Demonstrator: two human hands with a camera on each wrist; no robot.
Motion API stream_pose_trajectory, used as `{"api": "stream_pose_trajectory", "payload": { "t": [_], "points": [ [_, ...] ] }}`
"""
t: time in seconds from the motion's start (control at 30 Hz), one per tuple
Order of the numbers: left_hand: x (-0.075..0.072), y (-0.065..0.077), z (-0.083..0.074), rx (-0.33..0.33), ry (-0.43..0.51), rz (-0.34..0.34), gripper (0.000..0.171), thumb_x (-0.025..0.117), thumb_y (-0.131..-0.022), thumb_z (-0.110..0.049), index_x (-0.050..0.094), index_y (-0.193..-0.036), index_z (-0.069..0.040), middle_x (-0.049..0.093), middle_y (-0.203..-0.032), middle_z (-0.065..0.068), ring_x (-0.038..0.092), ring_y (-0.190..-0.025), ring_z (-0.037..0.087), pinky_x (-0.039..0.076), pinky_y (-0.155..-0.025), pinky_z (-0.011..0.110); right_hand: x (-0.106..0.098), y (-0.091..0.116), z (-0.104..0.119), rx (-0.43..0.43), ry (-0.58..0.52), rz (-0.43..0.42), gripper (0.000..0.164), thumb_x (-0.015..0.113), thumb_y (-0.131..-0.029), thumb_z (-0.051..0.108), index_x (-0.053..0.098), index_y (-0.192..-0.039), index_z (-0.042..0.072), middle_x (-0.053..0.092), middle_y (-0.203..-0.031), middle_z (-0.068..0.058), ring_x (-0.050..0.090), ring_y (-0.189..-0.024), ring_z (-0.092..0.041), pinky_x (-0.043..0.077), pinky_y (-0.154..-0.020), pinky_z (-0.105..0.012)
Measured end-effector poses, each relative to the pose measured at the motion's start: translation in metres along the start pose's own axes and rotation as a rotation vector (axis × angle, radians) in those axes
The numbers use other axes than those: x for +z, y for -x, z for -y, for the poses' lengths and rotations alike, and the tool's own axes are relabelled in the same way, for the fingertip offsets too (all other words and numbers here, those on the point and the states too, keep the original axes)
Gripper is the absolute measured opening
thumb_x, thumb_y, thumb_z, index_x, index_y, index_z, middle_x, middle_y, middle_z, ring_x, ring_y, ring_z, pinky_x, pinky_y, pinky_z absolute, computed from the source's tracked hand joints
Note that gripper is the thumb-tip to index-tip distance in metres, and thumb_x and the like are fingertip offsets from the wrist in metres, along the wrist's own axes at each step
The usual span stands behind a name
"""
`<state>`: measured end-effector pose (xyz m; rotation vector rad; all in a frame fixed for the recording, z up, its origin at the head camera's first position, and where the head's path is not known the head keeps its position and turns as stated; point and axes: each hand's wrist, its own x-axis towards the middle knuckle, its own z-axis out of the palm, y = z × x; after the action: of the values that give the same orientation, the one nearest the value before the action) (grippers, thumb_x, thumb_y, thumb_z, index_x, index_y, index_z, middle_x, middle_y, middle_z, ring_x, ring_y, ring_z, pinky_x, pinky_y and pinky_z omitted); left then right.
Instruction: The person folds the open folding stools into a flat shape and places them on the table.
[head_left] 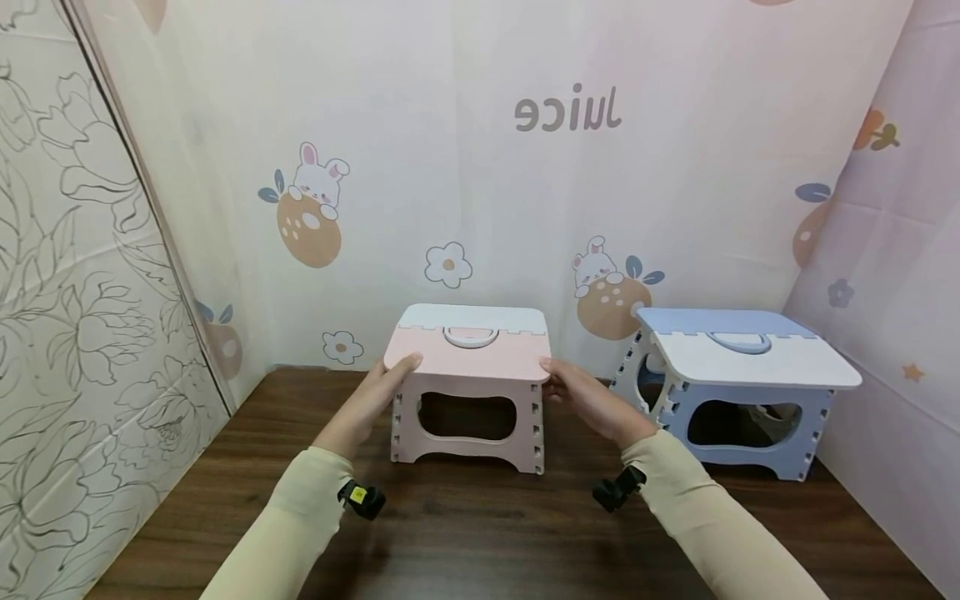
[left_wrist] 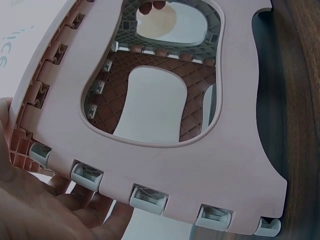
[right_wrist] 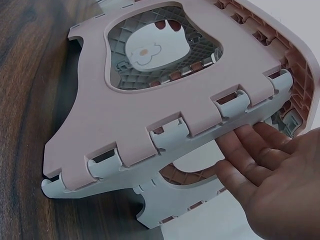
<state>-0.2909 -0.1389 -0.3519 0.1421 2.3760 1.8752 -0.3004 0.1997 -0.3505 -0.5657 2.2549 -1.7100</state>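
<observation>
A pink-and-white folding step stool (head_left: 468, 425) stands unfolded on the brown wooden table, its top level and its carry handle (head_left: 471, 337) in the middle of the top. My left hand (head_left: 372, 402) grips the left edge of the top, thumb on the upper face and fingers beneath, beside the hinged side panel. On the opposite edge my right hand (head_left: 588, 400) holds the stool, thumb at the rim. The right wrist view shows that hand's fingers (right_wrist: 250, 150) bent against the white side panel under the top; the thumb is hidden there.
A blue-and-white folding stool (head_left: 750, 417) stands unfolded at the right, beyond my right forearm. Behind both stools hangs a printed curtain (head_left: 487, 200). Patterned sheets close off the left and right sides. The wood-grain table (head_left: 465, 533) stretches toward me.
</observation>
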Motion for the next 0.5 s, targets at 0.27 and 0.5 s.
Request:
{"api": "stream_pose_trajectory", "payload": {
  "t": [0.27, 0.5],
  "points": [
    [0.006, 0.001, -0.003, -0.004, -0.001, -0.001, 0.097, 0.056, -0.090, -0.070, 0.015, -0.160, -0.016, 0.026, -0.157, 0.016, 0.028, -0.143, 0.036, 0.020, -0.113, 0.063, -0.005, 0.002, -0.001, 0.013, -0.011, -0.005, 0.074, 0.033, -0.107, 0.049, 0.022, -0.155, -0.006, 0.038, -0.149, -0.026, 0.040, -0.134, -0.035, 0.026, -0.114, -0.053],
    [0.012, 0.000, -0.003, -0.014, 0.011, -0.009, 0.102, 0.058, -0.088, -0.070, 0.013, -0.160, -0.014, 0.023, -0.159, 0.017, 0.027, -0.143, 0.037, 0.020, -0.114, 0.062, -0.012, 0.005, -0.003, 0.015, -0.027, -0.004, 0.075, 0.033, -0.107, 0.051, 0.021, -0.156, -0.004, 0.035, -0.152, -0.027, 0.036, -0.138, -0.038, 0.022, -0.116, -0.054]
  ]
}}
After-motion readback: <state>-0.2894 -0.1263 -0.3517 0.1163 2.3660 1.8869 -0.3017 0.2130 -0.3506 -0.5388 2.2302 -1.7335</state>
